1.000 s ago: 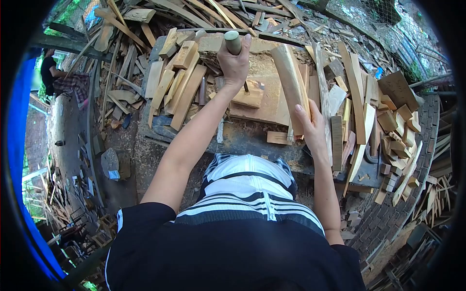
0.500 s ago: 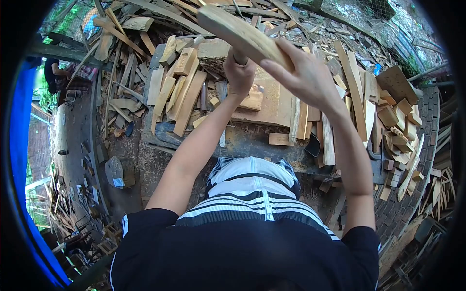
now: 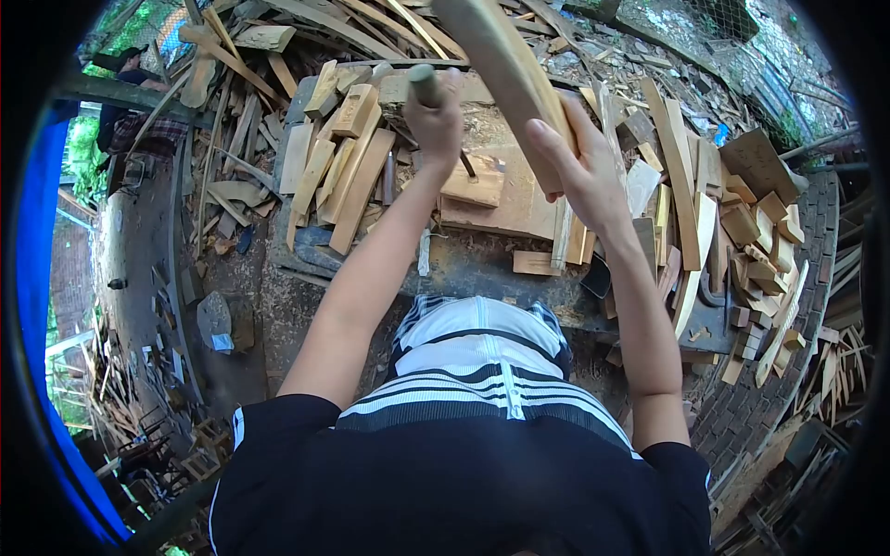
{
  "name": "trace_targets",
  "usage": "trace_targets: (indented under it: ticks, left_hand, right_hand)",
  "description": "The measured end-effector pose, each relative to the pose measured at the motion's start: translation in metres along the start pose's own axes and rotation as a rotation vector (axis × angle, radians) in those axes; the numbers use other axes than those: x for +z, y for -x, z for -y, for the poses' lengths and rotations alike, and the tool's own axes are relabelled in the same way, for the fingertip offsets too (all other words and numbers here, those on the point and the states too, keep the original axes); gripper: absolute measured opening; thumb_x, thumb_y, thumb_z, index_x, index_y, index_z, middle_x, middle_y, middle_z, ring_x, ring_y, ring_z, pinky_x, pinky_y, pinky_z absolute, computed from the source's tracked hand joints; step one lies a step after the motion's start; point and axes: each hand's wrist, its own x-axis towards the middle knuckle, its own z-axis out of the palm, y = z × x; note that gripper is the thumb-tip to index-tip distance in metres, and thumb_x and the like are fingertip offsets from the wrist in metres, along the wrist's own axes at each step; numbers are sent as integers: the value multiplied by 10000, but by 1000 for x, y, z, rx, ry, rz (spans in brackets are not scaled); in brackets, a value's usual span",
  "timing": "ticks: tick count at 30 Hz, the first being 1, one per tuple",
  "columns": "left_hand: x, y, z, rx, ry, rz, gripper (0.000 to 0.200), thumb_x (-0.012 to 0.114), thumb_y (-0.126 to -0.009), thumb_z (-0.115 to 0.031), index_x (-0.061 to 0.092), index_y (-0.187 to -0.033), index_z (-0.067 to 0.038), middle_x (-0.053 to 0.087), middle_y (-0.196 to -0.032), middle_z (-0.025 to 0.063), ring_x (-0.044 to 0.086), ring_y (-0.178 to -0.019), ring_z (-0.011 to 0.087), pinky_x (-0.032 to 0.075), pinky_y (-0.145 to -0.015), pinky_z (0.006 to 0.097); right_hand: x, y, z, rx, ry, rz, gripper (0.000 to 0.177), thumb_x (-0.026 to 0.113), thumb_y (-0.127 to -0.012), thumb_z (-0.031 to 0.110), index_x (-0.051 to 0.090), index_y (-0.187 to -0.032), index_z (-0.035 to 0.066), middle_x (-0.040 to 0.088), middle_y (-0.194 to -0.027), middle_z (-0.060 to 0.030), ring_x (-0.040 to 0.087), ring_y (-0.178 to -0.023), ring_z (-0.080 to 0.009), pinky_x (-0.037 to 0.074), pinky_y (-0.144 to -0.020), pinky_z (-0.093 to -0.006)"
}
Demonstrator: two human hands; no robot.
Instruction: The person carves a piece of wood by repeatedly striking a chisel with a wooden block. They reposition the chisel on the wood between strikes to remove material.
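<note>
My left hand (image 3: 434,120) is wrapped round a rod-like tool handle (image 3: 425,83) with a rounded greenish end. A thin dark shaft (image 3: 468,165) stands by a small wooden block (image 3: 475,183) just right of that wrist; whether it joins the handle is hidden by the hand. In my right hand (image 3: 582,167) is a long, thick piece of wood (image 3: 510,69), raised and tilted up to the left. Both hands are above a wide wooden board (image 3: 519,218), on which the small block lies.
Cut wood pieces (image 3: 357,190) lie left of the board. More blocks (image 3: 765,241) and long strips (image 3: 681,176) are heaped on the right. Scrap wood lies beyond the bench (image 3: 482,269). Another person (image 3: 134,79) is at the far upper left.
My left hand has moved slightly left and up, showing the handle's end. My right hand has turned the long wood steeper and moved lower. The person at upper left has shifted.
</note>
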Motion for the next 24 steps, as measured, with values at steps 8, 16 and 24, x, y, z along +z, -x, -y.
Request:
trace_targets:
  ticks: [8, 16, 24]
  left_hand:
    - [-32, -27, -5, -213, 162, -378, 249, 642, -941, -228, 445, -864, -97, 425, -567, -22, 400, -378, 68, 323, -302, 238]
    - [-23, -11, -15, -146, 67, -310, 298, 631, -960, -260, 406, -839, -105, 405, -570, -24, 385, -413, 65, 342, -367, 234]
    - [-27, -8, 17, 203, -260, -256, 369, 636, -955, -279, 403, -1106, -36, 473, -673, 2, 458, -460, 77, 377, -391, 234]
  right_hand:
    - [7, 52, -49, 398, -243, 54, 564, 598, -905, 478, 552, -1217, 10, 574, -753, -71, 571, -555, -113, 443, -391, -248]
    - [10, 70, -63, 463, -267, 3, 536, 583, -925, 443, 537, -1235, 8, 569, -774, -69, 573, -564, -117, 445, -389, -243]
    - [5, 63, -56, 454, -249, 18, 536, 606, -913, 424, 542, -1239, 3, 580, -766, -74, 561, -535, -116, 435, -398, -247]
